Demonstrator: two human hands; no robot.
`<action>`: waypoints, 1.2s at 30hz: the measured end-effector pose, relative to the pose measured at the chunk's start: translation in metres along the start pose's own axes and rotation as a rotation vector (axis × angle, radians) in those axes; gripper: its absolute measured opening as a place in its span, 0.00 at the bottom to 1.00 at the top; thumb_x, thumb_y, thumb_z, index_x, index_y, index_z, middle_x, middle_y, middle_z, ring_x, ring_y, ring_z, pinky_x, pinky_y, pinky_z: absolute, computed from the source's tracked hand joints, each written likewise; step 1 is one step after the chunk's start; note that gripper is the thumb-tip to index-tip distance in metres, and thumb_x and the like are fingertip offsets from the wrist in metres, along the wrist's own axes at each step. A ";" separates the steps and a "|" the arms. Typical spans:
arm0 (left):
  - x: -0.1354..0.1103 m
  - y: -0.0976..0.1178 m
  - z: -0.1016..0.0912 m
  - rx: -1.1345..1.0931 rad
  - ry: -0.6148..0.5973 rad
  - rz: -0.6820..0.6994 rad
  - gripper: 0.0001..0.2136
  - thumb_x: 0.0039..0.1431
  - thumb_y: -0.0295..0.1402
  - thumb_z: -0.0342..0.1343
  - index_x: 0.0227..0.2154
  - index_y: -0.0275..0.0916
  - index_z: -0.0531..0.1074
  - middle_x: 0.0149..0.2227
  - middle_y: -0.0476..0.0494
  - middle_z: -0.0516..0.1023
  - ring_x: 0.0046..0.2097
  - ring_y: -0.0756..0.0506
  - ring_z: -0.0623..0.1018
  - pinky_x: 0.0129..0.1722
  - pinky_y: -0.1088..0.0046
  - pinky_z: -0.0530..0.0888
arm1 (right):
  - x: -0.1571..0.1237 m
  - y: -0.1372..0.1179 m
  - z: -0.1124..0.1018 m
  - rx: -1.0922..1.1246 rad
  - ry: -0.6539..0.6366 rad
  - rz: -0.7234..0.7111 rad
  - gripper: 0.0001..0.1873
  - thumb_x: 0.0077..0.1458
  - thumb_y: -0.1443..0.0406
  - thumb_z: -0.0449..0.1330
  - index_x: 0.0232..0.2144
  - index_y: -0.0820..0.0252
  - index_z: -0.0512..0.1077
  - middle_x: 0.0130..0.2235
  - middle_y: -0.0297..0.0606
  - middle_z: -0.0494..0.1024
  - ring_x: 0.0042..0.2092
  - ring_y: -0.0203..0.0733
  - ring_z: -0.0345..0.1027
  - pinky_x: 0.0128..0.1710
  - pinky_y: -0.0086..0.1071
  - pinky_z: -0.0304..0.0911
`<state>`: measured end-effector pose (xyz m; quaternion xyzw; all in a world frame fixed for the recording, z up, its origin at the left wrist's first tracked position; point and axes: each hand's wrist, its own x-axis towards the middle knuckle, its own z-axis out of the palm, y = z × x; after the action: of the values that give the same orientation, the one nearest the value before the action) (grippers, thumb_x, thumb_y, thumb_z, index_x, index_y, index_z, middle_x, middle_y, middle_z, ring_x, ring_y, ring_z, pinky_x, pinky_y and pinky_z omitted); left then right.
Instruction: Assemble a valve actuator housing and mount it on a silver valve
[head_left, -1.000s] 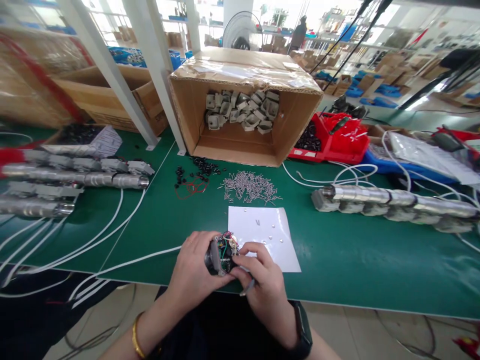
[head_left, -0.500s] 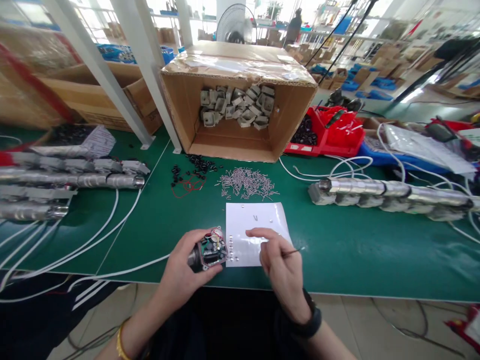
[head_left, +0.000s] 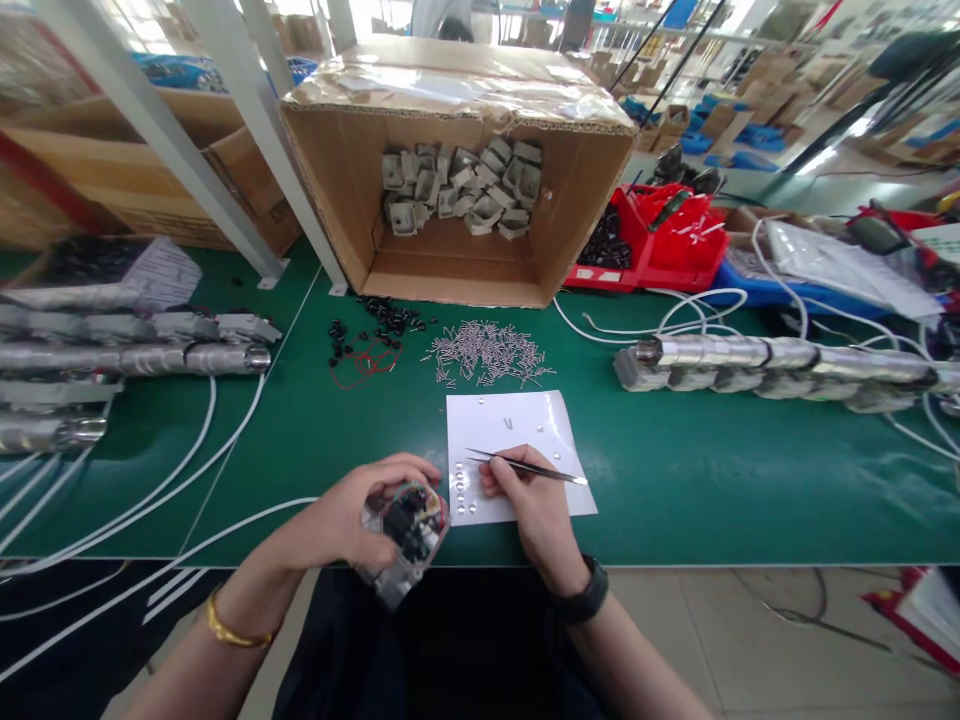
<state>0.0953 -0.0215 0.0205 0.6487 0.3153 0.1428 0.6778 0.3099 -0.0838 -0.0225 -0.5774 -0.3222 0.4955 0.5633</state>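
Note:
My left hand (head_left: 360, 515) is closed around a grey metal housing (head_left: 411, 540), whose open side shows a circuit board and wires. The housing is tilted at the table's front edge. In my right hand (head_left: 534, 505) is a pair of dark tweezers (head_left: 536, 468), lying nearly level with the tips pointing left. The hand rests over a white sheet (head_left: 559, 410), which carries small clear round pieces (head_left: 460, 490) along its left side and two small pins (head_left: 508, 424). Beyond the sheet lies a pile of small screws (head_left: 487, 350).
A cardboard box (head_left: 465, 285) on its side holds grey housings (head_left: 465, 185). Small black parts (head_left: 394, 318) and a red wire (head_left: 367, 365) lie before it. Metal cylinder assemblies stand in rows at left (head_left: 187, 358) and right (head_left: 780, 365), with white cables. A red bin (head_left: 645, 275) sits at back right.
My left hand has turned and tilted the housing, drawing it toward me. The tweezers in my right hand have swung so their tips point left over the sheet. The view has shifted slightly downward.

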 end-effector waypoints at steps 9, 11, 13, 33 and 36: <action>0.014 0.017 0.007 0.280 -0.164 -0.143 0.17 0.37 0.34 0.66 0.35 0.40 0.74 0.59 0.43 0.64 0.34 0.47 0.76 0.30 0.77 0.70 | -0.003 0.016 0.010 -0.204 0.124 -0.057 0.15 0.55 0.55 0.60 0.32 0.62 0.71 0.27 0.39 0.76 0.29 0.44 0.72 0.31 0.34 0.68; 0.015 0.017 0.008 0.276 -0.152 -0.144 0.17 0.37 0.34 0.66 0.35 0.40 0.74 0.58 0.43 0.65 0.31 0.49 0.75 0.28 0.78 0.69 | -0.003 0.017 0.011 -0.241 0.136 -0.068 0.15 0.55 0.54 0.60 0.32 0.62 0.71 0.28 0.39 0.76 0.30 0.44 0.72 0.31 0.34 0.69; 0.015 0.016 0.008 0.274 -0.153 -0.137 0.16 0.38 0.34 0.66 0.34 0.40 0.74 0.59 0.43 0.63 0.31 0.50 0.75 0.28 0.78 0.68 | -0.002 0.017 0.010 -0.263 0.129 -0.078 0.16 0.56 0.54 0.59 0.31 0.61 0.71 0.28 0.39 0.76 0.30 0.44 0.72 0.31 0.34 0.69; 0.001 0.008 -0.002 0.022 0.004 -0.076 0.23 0.40 0.38 0.64 0.43 0.39 0.71 0.48 0.41 0.73 0.40 0.43 0.76 0.38 0.71 0.73 | -0.002 0.012 0.003 -0.205 0.008 -0.063 0.14 0.56 0.55 0.60 0.32 0.60 0.66 0.29 0.39 0.76 0.32 0.44 0.72 0.32 0.34 0.67; -0.005 0.007 -0.003 0.056 0.306 0.027 0.28 0.39 0.39 0.65 0.46 0.38 0.67 0.40 0.43 0.75 0.40 0.42 0.76 0.38 0.71 0.73 | -0.004 0.015 0.002 -0.119 0.018 -0.051 0.15 0.54 0.55 0.62 0.32 0.60 0.66 0.29 0.39 0.76 0.32 0.44 0.73 0.33 0.35 0.69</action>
<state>0.0907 -0.0213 0.0285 0.6422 0.4102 0.2402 0.6014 0.3038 -0.0889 -0.0355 -0.6059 -0.3605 0.4558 0.5434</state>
